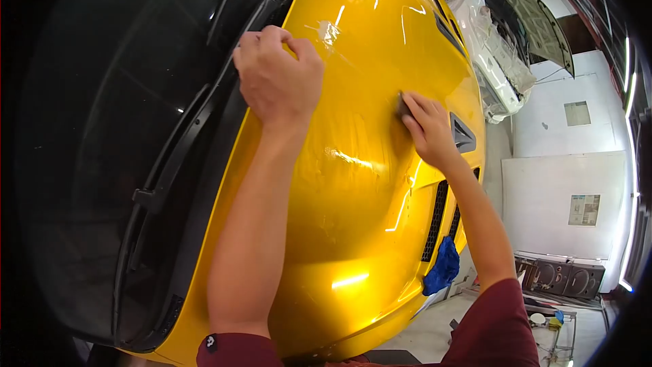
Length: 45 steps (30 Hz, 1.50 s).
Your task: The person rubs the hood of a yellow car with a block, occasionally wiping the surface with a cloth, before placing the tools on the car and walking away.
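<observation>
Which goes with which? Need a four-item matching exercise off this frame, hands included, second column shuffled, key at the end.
Things
1. Left hand
2. Right hand
3. Cloth
4. Wiper

Place, colour or state
A. Blue, beside the black mesh grille
B. Holding a small dark block against the yellow hood
C. Black, over the dark windshield
D. Bare, fingers curled, at the hood's windshield-side edge

Pairs: 1-D; 2-B; 3-A; 4-C
</observation>
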### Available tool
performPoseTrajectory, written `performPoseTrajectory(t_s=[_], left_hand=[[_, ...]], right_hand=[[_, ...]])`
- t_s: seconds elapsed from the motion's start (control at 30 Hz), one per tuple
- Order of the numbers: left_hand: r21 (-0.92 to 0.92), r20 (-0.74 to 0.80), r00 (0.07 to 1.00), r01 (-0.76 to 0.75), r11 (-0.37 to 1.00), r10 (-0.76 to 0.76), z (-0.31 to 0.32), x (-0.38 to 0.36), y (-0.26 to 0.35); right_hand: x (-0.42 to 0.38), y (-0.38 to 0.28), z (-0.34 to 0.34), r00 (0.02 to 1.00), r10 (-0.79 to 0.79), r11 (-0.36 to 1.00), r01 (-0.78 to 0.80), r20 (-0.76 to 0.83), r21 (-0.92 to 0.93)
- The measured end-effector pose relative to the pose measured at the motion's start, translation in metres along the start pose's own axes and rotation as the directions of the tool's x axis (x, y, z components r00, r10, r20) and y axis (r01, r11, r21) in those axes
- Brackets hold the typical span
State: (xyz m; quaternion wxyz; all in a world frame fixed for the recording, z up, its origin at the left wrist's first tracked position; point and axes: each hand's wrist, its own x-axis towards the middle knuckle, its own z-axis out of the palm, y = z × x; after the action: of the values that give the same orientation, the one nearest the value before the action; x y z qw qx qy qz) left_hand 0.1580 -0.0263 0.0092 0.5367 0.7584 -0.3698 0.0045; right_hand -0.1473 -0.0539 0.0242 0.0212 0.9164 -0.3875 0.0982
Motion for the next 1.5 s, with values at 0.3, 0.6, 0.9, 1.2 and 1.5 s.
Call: performPoseTrajectory(t_s=[0.3,0.6,0.9,1.2,1.5], left_hand=[[-0.046,0.097,0.991,0.094,0.995,-0.089,-0.006,0.002,0.004],[-0.02,0.134,0.983,0.133,0.991,-0.129,-0.007,0.006,0.003],[-0.025,0.202,0.963,0.185,0.982,-0.177,-0.015,0.007,0.009],[-0.014,0.211,0.96,0.189,0.982,-0.182,-0.013,0.007,0.009],[0.0,0.229,0.952,0.211,0.977,-0.206,-0.013,0.009,0.01]], right_hand=[[-0.007,-0.073,0.02,0.877,0.479,0.873,-0.48,-0.032,-0.085],[0.014,-0.064,0.029,0.597,0.796,0.598,-0.801,-0.098,-0.017],[-0.022,-0.124,0.025,0.497,0.856,0.496,-0.867,-0.145,-0.044],[-0.032,-0.105,0.037,0.551,0.811,0.557,-0.83,-0.199,-0.024],[-0.008,-0.051,0.028,0.72,0.677,0.733,-0.678,-0.15,0.055]])
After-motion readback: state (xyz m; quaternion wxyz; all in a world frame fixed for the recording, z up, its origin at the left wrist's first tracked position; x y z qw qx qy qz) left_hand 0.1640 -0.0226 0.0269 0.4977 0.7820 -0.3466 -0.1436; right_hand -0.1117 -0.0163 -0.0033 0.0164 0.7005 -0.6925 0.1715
